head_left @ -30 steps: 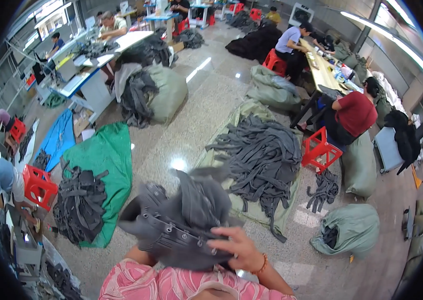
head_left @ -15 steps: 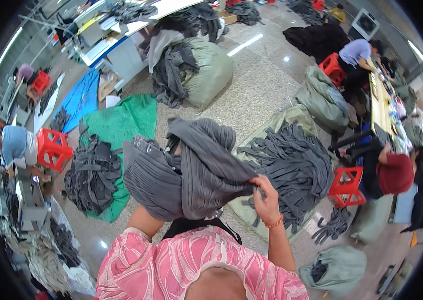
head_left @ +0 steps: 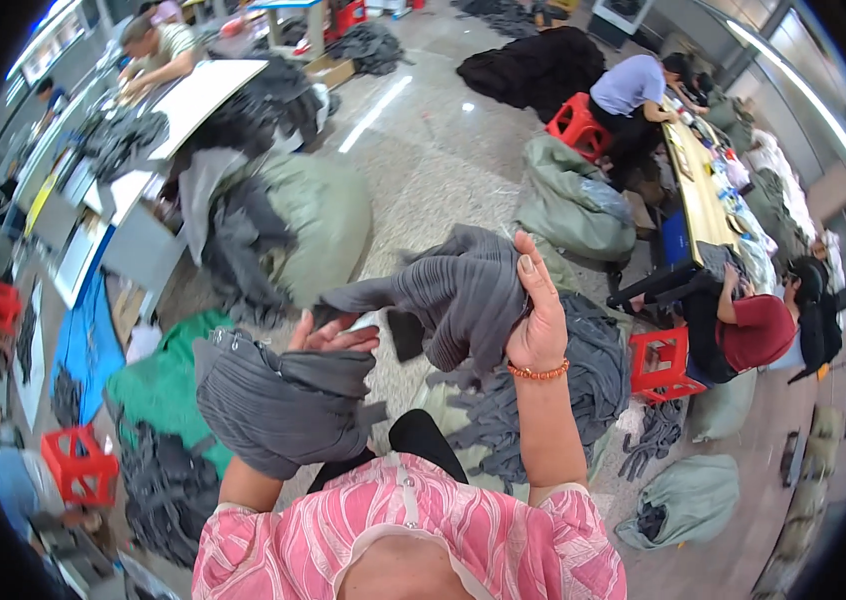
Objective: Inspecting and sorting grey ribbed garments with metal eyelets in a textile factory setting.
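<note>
Hands: right hand [head_left: 540,322] + left hand [head_left: 328,335] grip grey garment [head_left: 453,295]; sack [head_left: 688,495] w/ dark cloth.

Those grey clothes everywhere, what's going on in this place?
A person in a pink patterned top is handling grey ribbed fabric garments. The right hand lifts one grey ribbed garment up, while the left hand touches a bundle of grey ribbed garments draped over that forearm. More grey pieces lie piled on the floor; other people sit working at a long table.
</note>
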`<state>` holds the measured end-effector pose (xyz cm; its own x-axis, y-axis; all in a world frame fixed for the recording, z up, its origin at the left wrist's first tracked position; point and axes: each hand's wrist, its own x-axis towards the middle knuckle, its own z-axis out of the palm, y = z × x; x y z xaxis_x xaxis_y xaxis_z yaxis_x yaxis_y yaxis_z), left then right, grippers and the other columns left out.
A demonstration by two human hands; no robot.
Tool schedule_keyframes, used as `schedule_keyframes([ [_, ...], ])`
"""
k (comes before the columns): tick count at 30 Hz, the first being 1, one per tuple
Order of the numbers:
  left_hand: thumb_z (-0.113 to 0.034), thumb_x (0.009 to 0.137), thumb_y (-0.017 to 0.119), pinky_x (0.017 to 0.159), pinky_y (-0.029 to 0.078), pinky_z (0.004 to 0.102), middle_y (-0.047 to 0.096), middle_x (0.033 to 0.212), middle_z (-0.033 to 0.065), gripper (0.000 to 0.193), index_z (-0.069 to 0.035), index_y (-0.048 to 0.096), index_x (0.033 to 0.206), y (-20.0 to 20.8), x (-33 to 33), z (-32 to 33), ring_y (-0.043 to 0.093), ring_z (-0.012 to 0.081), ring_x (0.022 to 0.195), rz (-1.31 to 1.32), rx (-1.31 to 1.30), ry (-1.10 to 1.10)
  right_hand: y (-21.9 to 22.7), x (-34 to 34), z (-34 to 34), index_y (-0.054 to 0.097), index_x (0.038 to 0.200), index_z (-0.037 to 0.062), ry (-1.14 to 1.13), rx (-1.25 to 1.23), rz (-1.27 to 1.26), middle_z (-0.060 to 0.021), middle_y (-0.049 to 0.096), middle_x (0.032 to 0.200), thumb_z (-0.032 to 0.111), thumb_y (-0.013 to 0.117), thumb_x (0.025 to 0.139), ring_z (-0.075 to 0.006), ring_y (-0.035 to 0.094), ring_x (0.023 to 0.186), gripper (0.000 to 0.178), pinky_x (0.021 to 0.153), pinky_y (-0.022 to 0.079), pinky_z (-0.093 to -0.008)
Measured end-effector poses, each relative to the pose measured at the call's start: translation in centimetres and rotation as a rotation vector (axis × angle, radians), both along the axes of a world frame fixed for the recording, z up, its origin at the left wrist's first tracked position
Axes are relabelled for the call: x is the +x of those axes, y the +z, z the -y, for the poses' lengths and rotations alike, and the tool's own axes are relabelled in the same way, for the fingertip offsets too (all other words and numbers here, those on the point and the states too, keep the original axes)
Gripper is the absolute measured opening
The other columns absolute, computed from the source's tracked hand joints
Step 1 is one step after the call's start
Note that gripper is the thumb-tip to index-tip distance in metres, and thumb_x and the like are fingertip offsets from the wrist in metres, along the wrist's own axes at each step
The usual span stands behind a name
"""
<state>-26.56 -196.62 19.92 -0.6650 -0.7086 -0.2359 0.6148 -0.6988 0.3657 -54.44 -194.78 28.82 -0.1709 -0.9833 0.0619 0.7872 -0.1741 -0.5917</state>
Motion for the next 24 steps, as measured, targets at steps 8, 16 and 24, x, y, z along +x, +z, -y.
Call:
schedule_keyframes([
  [8,-0.046,0.091,0.053,0.107,0.034,0.0481,0.035,0.144,0.0192,0.079,-0.009,0.014,0.149,-2.7,-8.6,15.8,0.037,0.0337,0.132,0.0,-0.367,-0.132,1.1,-2.7,15.4,0.038,0.138,-0.0017,0.045,-0.086,-0.108,-0.0137,0.059,0.118,-0.001,0.043,0.091,-0.0203,0.06,0.106,0.047,0.095,0.047,-0.0365],
  [16,-0.006,0.087,0.06,0.094,0.048,0.0385,0.061,0.117,0.0141,0.041,0.001,0.049,0.126,-1.7,-17.7,31.7,0.062,0.0231,0.104,0.074,-0.121,-0.229,0.2,-8.7,32.1,0.033,0.142,-0.0009,0.199,-0.084,-0.13,-0.0141,0.055,0.123,-0.002,0.047,0.088,-0.0195,0.056,0.109,0.056,0.096,0.045,-0.0342],
  [24,-0.029,0.085,0.056,0.097,0.045,0.0463,0.056,0.121,0.0214,0.05,0.001,0.045,0.123,0.8,-17.4,50.9,0.056,0.0331,0.112,0.101,-0.316,0.127,-1.8,-16.4,52.8,0.047,0.134,-0.0021,-0.062,-0.098,-0.645,-0.0045,0.057,0.113,-0.01,0.051,0.083,-0.0078,0.055,0.093,0.052,0.082,0.047,-0.0205],
])
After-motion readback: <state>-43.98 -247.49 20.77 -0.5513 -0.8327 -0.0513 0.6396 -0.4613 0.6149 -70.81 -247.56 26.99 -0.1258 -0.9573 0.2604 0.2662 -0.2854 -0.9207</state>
